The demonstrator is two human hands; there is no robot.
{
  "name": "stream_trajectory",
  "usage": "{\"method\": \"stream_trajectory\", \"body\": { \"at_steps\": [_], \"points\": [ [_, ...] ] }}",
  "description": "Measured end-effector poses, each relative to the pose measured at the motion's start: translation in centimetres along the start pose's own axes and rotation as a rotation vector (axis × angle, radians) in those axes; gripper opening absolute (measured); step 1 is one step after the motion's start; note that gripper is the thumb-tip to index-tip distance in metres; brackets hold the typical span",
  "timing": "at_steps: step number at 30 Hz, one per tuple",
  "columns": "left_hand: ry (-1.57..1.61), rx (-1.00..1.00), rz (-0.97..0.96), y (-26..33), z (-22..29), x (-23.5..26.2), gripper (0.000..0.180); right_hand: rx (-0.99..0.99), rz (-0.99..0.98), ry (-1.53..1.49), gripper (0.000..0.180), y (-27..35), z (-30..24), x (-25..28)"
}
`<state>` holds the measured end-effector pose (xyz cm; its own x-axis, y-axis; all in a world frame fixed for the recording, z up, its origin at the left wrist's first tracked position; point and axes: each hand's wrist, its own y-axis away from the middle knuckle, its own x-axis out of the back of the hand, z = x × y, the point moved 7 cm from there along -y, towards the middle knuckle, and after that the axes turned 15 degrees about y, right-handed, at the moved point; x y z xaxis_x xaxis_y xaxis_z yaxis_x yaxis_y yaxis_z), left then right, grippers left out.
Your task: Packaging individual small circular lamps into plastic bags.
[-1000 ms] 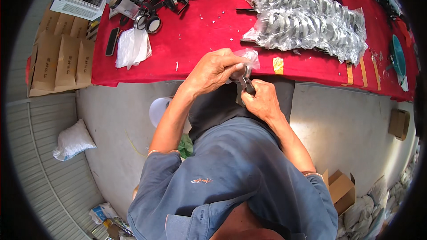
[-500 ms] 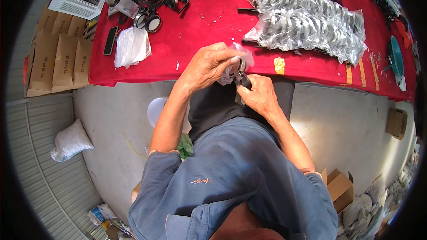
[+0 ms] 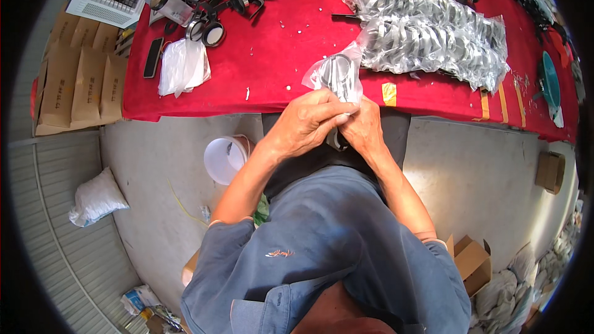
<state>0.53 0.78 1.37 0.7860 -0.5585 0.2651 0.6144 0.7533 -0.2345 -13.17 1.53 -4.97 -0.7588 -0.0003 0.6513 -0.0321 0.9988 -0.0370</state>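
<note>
Over the front edge of the table, a clear plastic bag covers the round head of a black-handled metal part; its exact kind I cannot tell. My left hand pinches the bag's mouth near the handle. Pressed close beside it, my right hand is closed around the handle, whose dark lower end shows beneath the hands. The fingertips partly hide where bag and handle meet. Just beyond, to the right, two rows of similar bagged parts lie side by side.
A red cloth covers the table. Unbagged round-headed parts are heaped at the far left, near a stack of flat plastic bags, a phone and a clear jar. A teal basin stands at right; a white bucket sits below.
The bag, earlier bunched at the part's head, is now drawn down over it. My left hand has moved down and right against my right hand, and the wrapped head now points away from me.
</note>
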Motion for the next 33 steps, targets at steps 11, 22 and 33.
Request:
{"method": "stream_trajectory", "body": {
  "at_steps": [11, 22, 33],
  "points": [
    [0.376, 0.360, 0.627, 3.6, -5.9, 0.9, 0.029, 0.329, -0.014, -0.078, 0.056, 0.5, -3.9, -0.9],
    [0.118, 0.143, 0.700, -1.9, -7.2, 6.3, 0.030, 0.102, 0.178, -0.022, 0.050, -1.8, -3.1, 1.4],
    [-0.600, -0.068, 0.219, -19.5, -12.6, 8.6, 0.027, 0.121, 0.380, 0.082, 0.010, -1.7, 2.8, 2.6]
  ]
}}
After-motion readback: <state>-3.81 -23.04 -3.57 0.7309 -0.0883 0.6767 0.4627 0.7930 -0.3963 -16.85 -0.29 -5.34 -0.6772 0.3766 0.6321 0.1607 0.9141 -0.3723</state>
